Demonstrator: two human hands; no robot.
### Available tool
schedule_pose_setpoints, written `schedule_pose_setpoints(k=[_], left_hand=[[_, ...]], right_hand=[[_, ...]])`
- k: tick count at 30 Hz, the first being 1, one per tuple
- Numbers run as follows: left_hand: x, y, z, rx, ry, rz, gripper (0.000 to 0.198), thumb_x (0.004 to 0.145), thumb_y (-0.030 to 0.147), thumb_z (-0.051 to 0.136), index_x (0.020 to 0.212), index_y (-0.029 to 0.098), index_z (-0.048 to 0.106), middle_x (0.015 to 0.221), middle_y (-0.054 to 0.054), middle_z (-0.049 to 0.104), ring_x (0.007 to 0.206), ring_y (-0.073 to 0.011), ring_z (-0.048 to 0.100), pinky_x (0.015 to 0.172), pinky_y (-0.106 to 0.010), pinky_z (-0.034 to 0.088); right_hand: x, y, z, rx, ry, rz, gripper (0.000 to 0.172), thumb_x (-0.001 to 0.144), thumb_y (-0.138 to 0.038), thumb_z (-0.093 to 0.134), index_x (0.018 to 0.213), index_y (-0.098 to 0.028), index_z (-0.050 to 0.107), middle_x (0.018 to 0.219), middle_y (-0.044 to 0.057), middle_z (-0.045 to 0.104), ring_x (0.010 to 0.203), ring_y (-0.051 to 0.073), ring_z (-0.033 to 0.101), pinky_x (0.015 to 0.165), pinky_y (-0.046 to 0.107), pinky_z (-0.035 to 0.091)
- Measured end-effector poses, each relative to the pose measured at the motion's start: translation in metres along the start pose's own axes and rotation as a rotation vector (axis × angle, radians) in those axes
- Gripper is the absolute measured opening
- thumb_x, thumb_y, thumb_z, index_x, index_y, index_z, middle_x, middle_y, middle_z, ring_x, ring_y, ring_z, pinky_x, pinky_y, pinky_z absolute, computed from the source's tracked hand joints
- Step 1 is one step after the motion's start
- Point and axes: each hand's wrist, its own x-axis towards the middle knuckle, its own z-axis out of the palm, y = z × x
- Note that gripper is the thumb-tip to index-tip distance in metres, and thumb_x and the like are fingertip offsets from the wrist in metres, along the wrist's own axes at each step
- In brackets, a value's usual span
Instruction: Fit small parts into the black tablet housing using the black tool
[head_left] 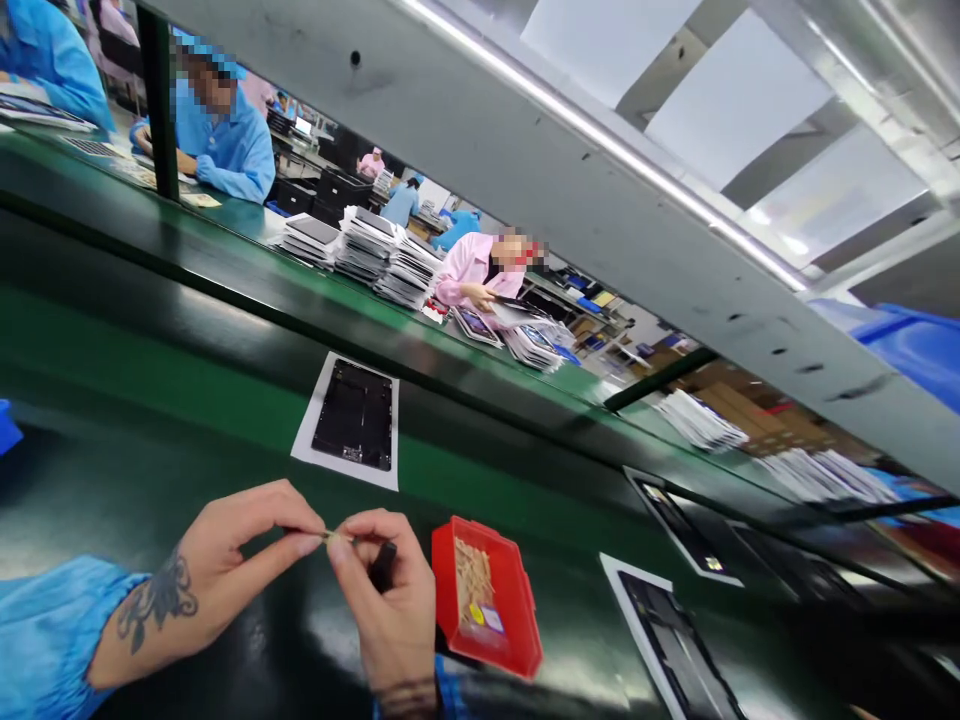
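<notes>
Green worktop [187,450] fills the lower part of the tilted head view, and the person's two hands work just above it. The left hand [240,560], coming out of a blue sleeve [52,630], pinches a thin strip [330,536] between thumb and forefinger. The right hand [386,615] pinches the other end of the same strip, with a small dark object [383,567] held against its fingers, perhaps a handle, though the view is too poor to be sure. The strip's gold-coloured tip is too small to make out clearly.

Just beside the right hand, a red plastic tray [486,600] sits tilted on the worktop, holding a pile of tan strips [474,580] and a small yellow-and-white label [484,618]. Ahead of the hands, a black tablet frame [354,413] lies on a white paper sheet [309,450]. A second black frame [671,640] lies on paper at the lower right.

Farther along the worktop stand stacks of tablet panels [367,245], near a co-worker in a pink smock [480,275] and another in blue [232,145].
</notes>
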Motion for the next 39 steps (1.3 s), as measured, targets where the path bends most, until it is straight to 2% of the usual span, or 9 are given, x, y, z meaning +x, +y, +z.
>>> schedule_pose_setpoints(k=[7,10,14,17,21,24,31,34,39], left_hand=[[0.005,-0.007,-0.013,0.151,-0.085,0.142,0.022,0.106,0.010,0.058,0.114,0.029,0.067,0.100,0.009,0.072,0.089,-0.0035,0.070,0.085,-0.006,0.051],[0.003,-0.014,-0.011,0.198,-0.061,0.173,0.018,0.110,0.014,0.051,0.111,0.026,0.064,0.100,0.007,0.068,0.089,-0.0039,0.066,0.086,-0.008,0.048],[0.000,-0.016,-0.007,0.302,-0.045,0.182,0.020,0.109,0.010,0.044,0.099,0.021,0.057,0.093,0.005,0.060,0.082,-0.0075,0.058,0.078,-0.017,0.044],[-0.004,-0.013,-0.002,0.216,-0.060,0.089,0.020,0.108,0.012,0.044,0.094,0.022,0.054,0.091,0.005,0.055,0.082,-0.0086,0.056,0.076,-0.020,0.041],[-0.005,-0.007,0.002,-0.149,-0.044,-0.199,0.008,0.101,0.022,0.062,0.105,0.027,0.065,0.108,0.006,0.063,0.093,-0.0081,0.062,0.086,-0.018,0.047],[0.000,-0.003,-0.001,-0.283,-0.076,-0.400,0.007,0.092,0.028,0.071,0.087,0.023,0.071,0.091,0.005,0.066,0.083,-0.0092,0.061,0.077,-0.017,0.048],[0.002,0.002,-0.006,-0.405,-0.074,-0.531,0.016,0.091,0.036,0.076,0.085,0.022,0.073,0.085,0.002,0.064,0.082,-0.0117,0.059,0.073,-0.018,0.047],[0.003,0.004,-0.005,-0.376,-0.072,-0.471,0.012,0.092,0.031,0.073,0.084,0.022,0.073,0.084,0.002,0.065,0.080,-0.0105,0.062,0.071,-0.016,0.048],[0.002,0.007,-0.009,-0.128,-0.104,-0.105,0.017,0.100,0.016,0.063,0.093,0.027,0.075,0.090,0.006,0.067,0.083,-0.0052,0.063,0.077,-0.010,0.047]], right_hand=[[0.000,-0.013,0.005,-0.280,-0.034,-0.346,0.019,0.094,-0.015,0.066,0.102,-0.030,0.074,0.086,-0.003,0.071,0.070,0.010,0.064,0.060,0.018,0.052],[-0.004,-0.006,0.010,-0.422,0.026,-0.406,0.022,0.097,-0.015,0.061,0.108,-0.031,0.071,0.089,-0.004,0.071,0.076,0.011,0.067,0.066,0.020,0.053],[-0.005,-0.005,0.014,-0.546,0.062,-0.432,0.018,0.096,-0.015,0.057,0.094,-0.028,0.070,0.085,-0.004,0.068,0.071,0.011,0.068,0.061,0.020,0.052],[-0.003,-0.006,0.014,-0.468,0.061,-0.391,0.015,0.094,-0.018,0.062,0.084,-0.027,0.069,0.082,-0.004,0.065,0.067,0.011,0.065,0.056,0.019,0.052],[-0.001,-0.004,0.011,-0.210,0.077,-0.278,0.014,0.092,-0.019,0.071,0.093,-0.032,0.074,0.079,-0.005,0.068,0.066,0.013,0.065,0.057,0.020,0.053],[-0.004,-0.001,0.010,-0.119,0.102,-0.235,0.025,0.090,-0.019,0.074,0.106,-0.037,0.077,0.072,-0.006,0.067,0.058,0.011,0.060,0.052,0.018,0.050],[-0.006,-0.007,0.013,-0.195,0.099,-0.307,0.021,0.089,-0.015,0.070,0.097,-0.033,0.076,0.080,-0.006,0.070,0.067,0.010,0.065,0.059,0.014,0.054],[-0.005,-0.011,0.015,-0.312,0.109,-0.405,0.023,0.089,-0.011,0.065,0.097,-0.031,0.075,0.085,-0.004,0.070,0.070,0.010,0.067,0.061,0.015,0.057],[-0.016,-0.004,0.015,-0.568,0.177,-0.520,0.019,0.095,-0.016,0.062,0.101,-0.028,0.075,0.084,-0.002,0.065,0.064,0.011,0.065,0.053,0.019,0.052]])
